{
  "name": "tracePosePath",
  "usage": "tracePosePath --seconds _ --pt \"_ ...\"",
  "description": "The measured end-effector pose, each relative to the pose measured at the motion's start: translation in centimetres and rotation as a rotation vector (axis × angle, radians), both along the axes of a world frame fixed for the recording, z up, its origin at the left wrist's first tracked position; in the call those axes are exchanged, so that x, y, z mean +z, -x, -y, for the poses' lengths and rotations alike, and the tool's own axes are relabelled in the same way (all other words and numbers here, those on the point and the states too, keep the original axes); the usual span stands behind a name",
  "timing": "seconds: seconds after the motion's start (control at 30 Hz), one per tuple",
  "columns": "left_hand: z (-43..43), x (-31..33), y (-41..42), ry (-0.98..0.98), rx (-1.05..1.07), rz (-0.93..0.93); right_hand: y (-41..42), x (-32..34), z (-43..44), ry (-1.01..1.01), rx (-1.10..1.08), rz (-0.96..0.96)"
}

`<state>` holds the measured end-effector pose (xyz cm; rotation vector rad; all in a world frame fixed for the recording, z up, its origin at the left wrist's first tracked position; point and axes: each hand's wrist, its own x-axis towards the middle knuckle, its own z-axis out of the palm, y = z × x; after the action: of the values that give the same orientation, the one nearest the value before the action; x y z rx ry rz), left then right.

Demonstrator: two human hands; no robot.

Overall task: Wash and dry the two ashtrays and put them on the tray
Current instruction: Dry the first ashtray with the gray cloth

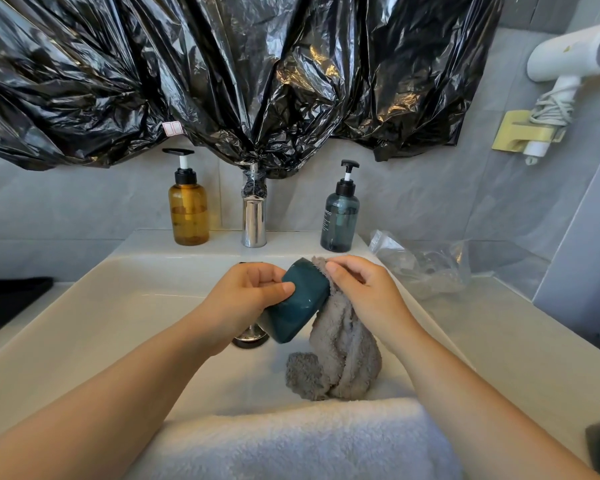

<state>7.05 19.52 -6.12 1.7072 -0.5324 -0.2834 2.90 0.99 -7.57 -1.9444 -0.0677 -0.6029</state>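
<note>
Left hand [253, 296] grips the dark teal, glossy, rounded ashtray [302, 299], thumb on the near side, fingers curled round the far side. Ashtray is tilted and held above the basin, not touching it. Right hand [361, 292] pinches the top of a grey fluffy cloth [340, 355] w/ curled fingers, cloth touching the ashtray's right edge. Rest of cloth hangs down, lower end bunched on the floor of the white sink [118, 306]. Chrome drain [248, 337] sits under the ashtray, partly hidden. White folded towel [291, 441] lies over the sink's front rim. Back rim, L to R: amber pump bottle [189, 209], chrome tap [253, 220], blue-grey pump bottle [339, 216]. Crumpled clear plastic bag [426, 268] on the grey counter [499, 341] at right. Black plastic sheeting [222, 81] covers the wall above; white hairdryer [568, 57] hangs upper right.
</note>
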Motion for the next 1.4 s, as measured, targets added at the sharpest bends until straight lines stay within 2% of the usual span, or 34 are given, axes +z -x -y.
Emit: tracePosePath --seconds 0.07,0.23,0.3,0.37,0.47,0.6,0.73,0.8,0.9,1.0,1.1,1.13,1.2,1.27,1.4 --pt "0.0 0.0 0.1 0.002 -0.016 0.014 0.4 0.0 0.3 0.008 0.016 0.028" --pt "0.2 -0.1 0.1 -0.039 -0.016 0.069 0.6 0.2 -0.5 0.341 -0.039 0.113" --pt "0.1 -0.1 0.0 -0.092 -0.016 0.088 0.3 0.3 -0.7 0.388 -0.028 0.087" --pt "-0.1 -0.2 0.1 -0.130 -0.022 0.101 0.2 0.3 -0.9 0.378 -0.014 0.023" --pt "-0.3 -0.2 0.1 -0.075 -0.033 0.106 0.0 -0.1 -0.4 0.256 -0.052 -0.108" --pt "-0.3 -0.1 0.1 -0.014 -0.047 0.109 1.0 -0.3 0.3 0.171 -0.001 -0.024" --pt "-0.1 -0.1 0.2 -0.026 -0.058 0.115 1.2 0.4 -0.6 0.413 -0.003 0.089" --pt "-0.1 -0.1 0.1 -0.044 -0.060 0.117 0.7 0.5 -1.0 0.419 0.001 0.058" --pt "-0.2 -0.1 0.2 -0.037 -0.065 0.129 0.1 0.3 -0.7 0.248 -0.006 -0.089" --pt "-0.3 -0.1 0.1 0.027 -0.078 0.130 -0.1 0.1 0.2 -0.085 0.071 -0.246" --pt "-0.3 0.2 0.1 0.064 -0.124 0.099 -0.3 -0.2 0.7 -0.405 0.267 -0.258" --pt "-0.2 0.2 0.2 0.059 -0.147 0.071 -0.2 -0.2 0.6 -0.448 0.286 -0.243" --pt "0.1 0.3 0.5 0.047 -0.208 -0.027 0.0 -0.1 0.1 -0.398 0.271 -0.214" --pt "0.4 0.2 0.6 0.056 -0.259 -0.125 0.3 -0.1 -0.4 -0.261 0.236 -0.207" --pt "0.6 -0.2 0.4 0.051 -0.147 -0.159 0.9 0.0 -0.6 0.021 0.209 -0.120"
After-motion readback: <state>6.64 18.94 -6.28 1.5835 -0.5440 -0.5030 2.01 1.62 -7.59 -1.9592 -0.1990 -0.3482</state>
